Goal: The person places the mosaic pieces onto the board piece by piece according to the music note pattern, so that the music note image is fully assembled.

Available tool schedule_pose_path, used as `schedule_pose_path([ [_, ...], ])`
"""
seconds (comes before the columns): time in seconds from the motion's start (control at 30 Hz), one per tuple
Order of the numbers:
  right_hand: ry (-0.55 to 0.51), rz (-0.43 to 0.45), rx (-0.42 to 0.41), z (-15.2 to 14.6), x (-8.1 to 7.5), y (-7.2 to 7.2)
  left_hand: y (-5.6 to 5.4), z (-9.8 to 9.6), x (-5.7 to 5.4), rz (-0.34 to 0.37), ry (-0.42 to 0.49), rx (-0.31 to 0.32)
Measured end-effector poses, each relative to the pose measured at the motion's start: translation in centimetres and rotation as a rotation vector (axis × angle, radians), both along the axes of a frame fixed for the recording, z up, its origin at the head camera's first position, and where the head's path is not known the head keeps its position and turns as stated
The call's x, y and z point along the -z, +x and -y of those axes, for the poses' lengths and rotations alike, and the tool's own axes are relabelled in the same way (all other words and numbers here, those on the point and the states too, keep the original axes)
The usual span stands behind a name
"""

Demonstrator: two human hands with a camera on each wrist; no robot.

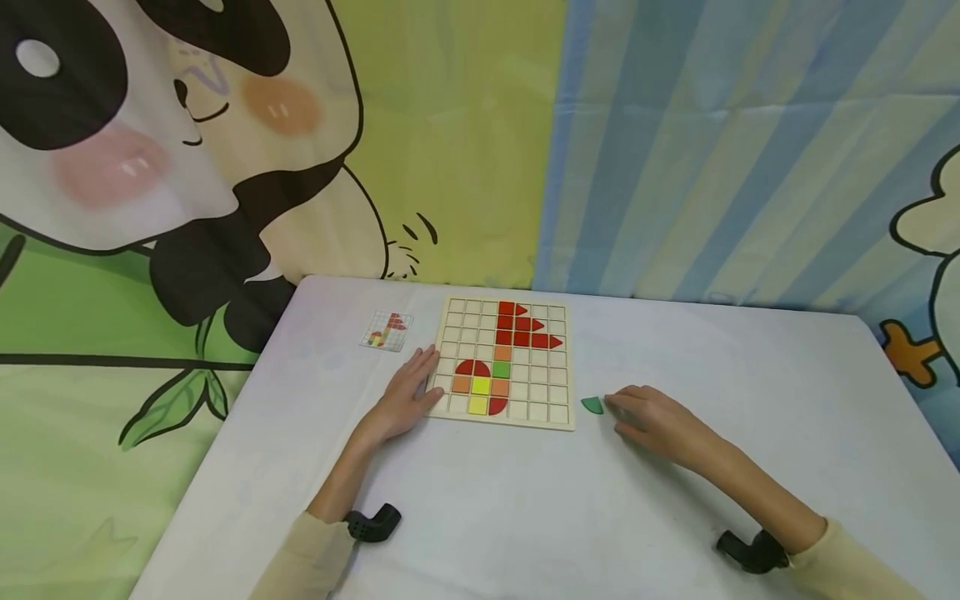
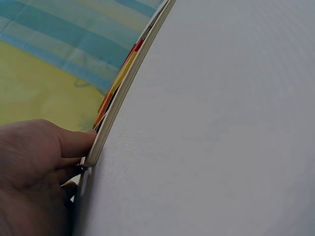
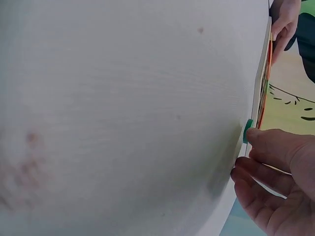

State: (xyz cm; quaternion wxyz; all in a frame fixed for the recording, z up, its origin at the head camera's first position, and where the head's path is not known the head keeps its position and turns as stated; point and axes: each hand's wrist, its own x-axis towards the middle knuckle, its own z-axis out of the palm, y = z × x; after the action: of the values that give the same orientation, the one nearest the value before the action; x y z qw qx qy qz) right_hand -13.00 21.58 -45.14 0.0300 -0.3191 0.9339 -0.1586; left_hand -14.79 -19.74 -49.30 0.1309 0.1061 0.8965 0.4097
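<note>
A pale wooden grid board [image 1: 537, 392] lies on the table, holding red, orange, yellow and green pieces. My left hand [image 1: 405, 396] rests along its left edge with extended fingers; in the left wrist view the thumb [image 2: 78, 143] lies at the board's corner. Right of the board is a green quarter-circle piece [image 1: 592, 405]. My right hand [image 1: 663, 425] is beside it, fingertips right at its right side and a gap between thumb and fingers. In the right wrist view the thumb [image 3: 275, 142] overlaps the green piece [image 3: 247, 130].
A small printed pattern card [image 1: 387, 331] lies left of the board, showing a similar coloured shape on a grid. The white table [image 1: 510, 508] stands against a cartoon panda cloth [image 1: 465, 142]. Each wrist wears a black camera mount [image 1: 375, 523].
</note>
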Motion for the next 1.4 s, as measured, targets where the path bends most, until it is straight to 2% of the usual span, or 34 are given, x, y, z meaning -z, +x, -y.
schedule_pose_path([
  [0.23,-0.049,-0.007,-0.080,0.8,-0.2,-1.2,-0.1,-0.2,-0.2,0.002,-0.021,-0.012],
  [0.43,-0.002,-0.061,-0.186,1.9,-0.1,-1.9,-0.1,-0.2,0.0,0.005,-0.027,-0.013],
  [0.57,0.025,-0.105,-0.211,2.2,-0.1,-1.9,-0.1,-0.1,0.1,0.007,-0.020,-0.019],
  [0.7,-0.004,-0.137,-0.233,1.9,0.3,-2.1,-0.1,-0.2,0.2,0.003,-0.018,-0.022],
  [0.83,-0.055,-0.132,-0.250,1.5,0.9,-2.6,-0.1,-0.2,0.1,0.009,-0.010,-0.027],
  [0.97,-0.104,-0.103,-0.230,1.8,0.9,-2.8,-0.1,-0.1,0.1,0.013,-0.015,-0.022],
  [1.07,-0.144,-0.061,-0.230,3.4,0.1,-2.8,-0.1,0.1,0.0,0.008,-0.020,-0.021],
  [1.17,-0.187,-0.022,-0.255,6.3,-1.0,-2.7,0.0,0.2,-0.1,0.009,-0.017,-0.025],
  [1.27,-0.213,-0.037,-0.302,9.8,-1.5,-2.6,0.0,0.1,-0.1,0.009,-0.016,-0.021],
  [1.4,-0.210,-0.086,-0.356,14.1,-1.4,-2.8,-0.1,0.0,-0.2,-0.004,-0.005,-0.005],
])
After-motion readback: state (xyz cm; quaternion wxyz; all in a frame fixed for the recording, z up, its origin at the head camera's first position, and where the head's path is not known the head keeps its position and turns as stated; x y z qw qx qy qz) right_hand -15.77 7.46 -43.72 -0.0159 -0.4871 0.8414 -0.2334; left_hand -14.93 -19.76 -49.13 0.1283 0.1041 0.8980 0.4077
